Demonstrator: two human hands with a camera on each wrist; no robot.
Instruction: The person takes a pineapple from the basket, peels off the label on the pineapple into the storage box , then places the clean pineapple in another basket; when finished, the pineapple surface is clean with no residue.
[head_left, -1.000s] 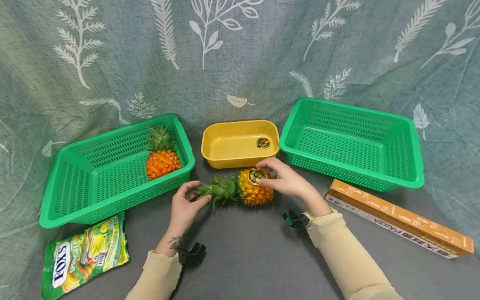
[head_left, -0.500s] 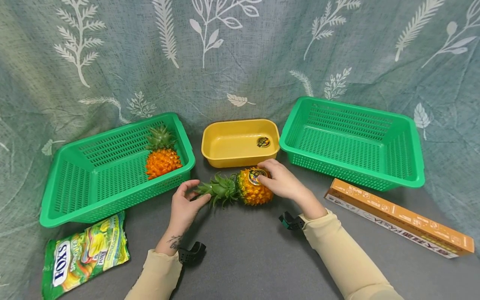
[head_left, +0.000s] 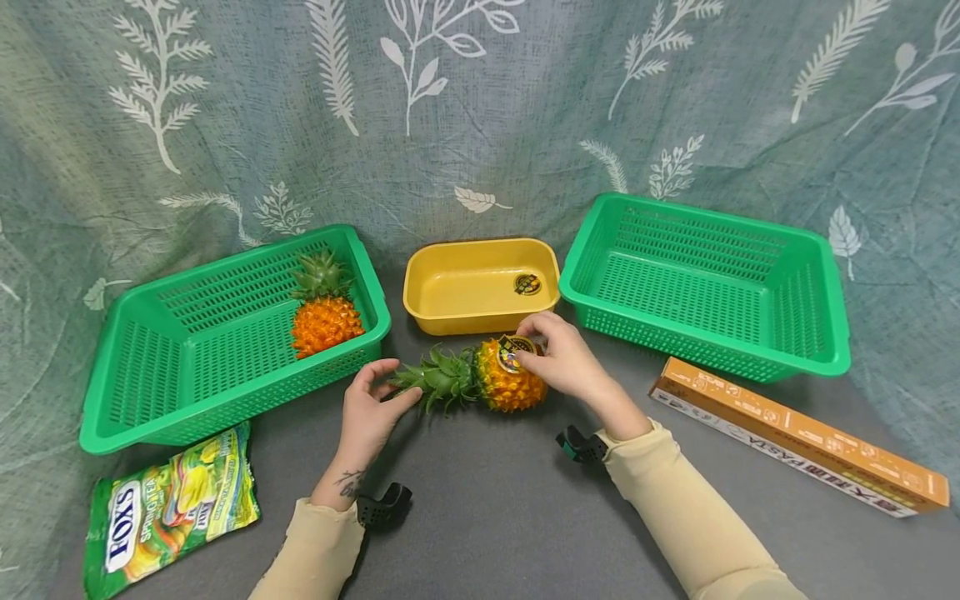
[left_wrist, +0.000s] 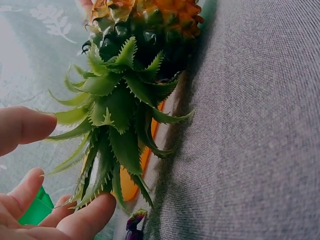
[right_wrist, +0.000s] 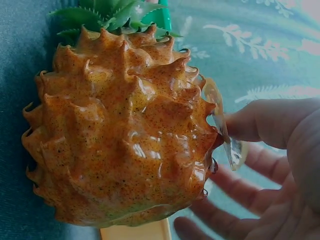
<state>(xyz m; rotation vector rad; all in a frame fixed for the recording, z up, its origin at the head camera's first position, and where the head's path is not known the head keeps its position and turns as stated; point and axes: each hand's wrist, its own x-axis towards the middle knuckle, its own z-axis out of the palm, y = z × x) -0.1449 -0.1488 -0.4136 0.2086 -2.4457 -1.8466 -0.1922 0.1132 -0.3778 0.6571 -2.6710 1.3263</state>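
Note:
A small yellow-orange pineapple (head_left: 512,390) lies on its side on the grey table, its green crown (head_left: 441,379) pointing left. My left hand (head_left: 369,417) holds the crown's tip, thumb on one side and fingers on the other. In the left wrist view its fingertips touch the leaves (left_wrist: 117,107). On the fruit's upper side is a round dark-and-gold sticker (head_left: 507,354), partly lifted. My right hand (head_left: 567,358) pinches its edge; the right wrist view shows the raised sticker (right_wrist: 216,100) by the thumb, the other fingers spread behind.
Just behind stands a yellow tray (head_left: 457,326) with another round sticker (head_left: 527,285) inside. The left green basket (head_left: 135,333) holds an orange pineapple (head_left: 327,327); another green basket (head_left: 817,292) stands right. A FOX'S bag (head_left: 172,510) lies front left, a pasta box (head_left: 802,437) at right.
The sticker's edge has come up and folded away from the fruit. My right hand has shifted slightly left. The left hand and the pineapple stay almost still.

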